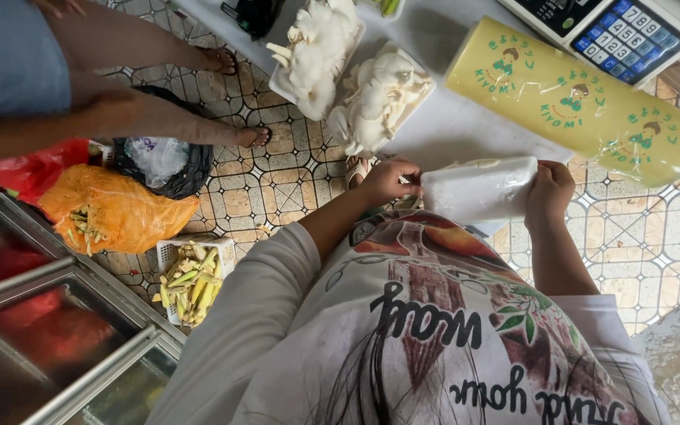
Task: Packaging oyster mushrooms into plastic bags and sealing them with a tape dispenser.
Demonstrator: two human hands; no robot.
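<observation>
I hold a white foam tray wrapped in clear film [478, 189] close against my body, level with my chest. My left hand [388, 180] grips its left end and my right hand [549, 191] grips its right end. The tray is turned so its contents are hidden. Just beyond it, a fat yellow roll of cling film [576, 98] lies across the white table [450, 126]. Two foam trays heaped with white oyster mushrooms [318, 51] [379, 98] sit further out on the table.
A digital scale with a blue keypad [619, 27] stands at the table's far right. Another person's legs in sandals [159, 118] stand on the tiled floor to the left, beside an orange net bag [116, 211], a black bag [163, 165], a basket of baby corn [192, 279] and a glass-topped freezer [49, 330].
</observation>
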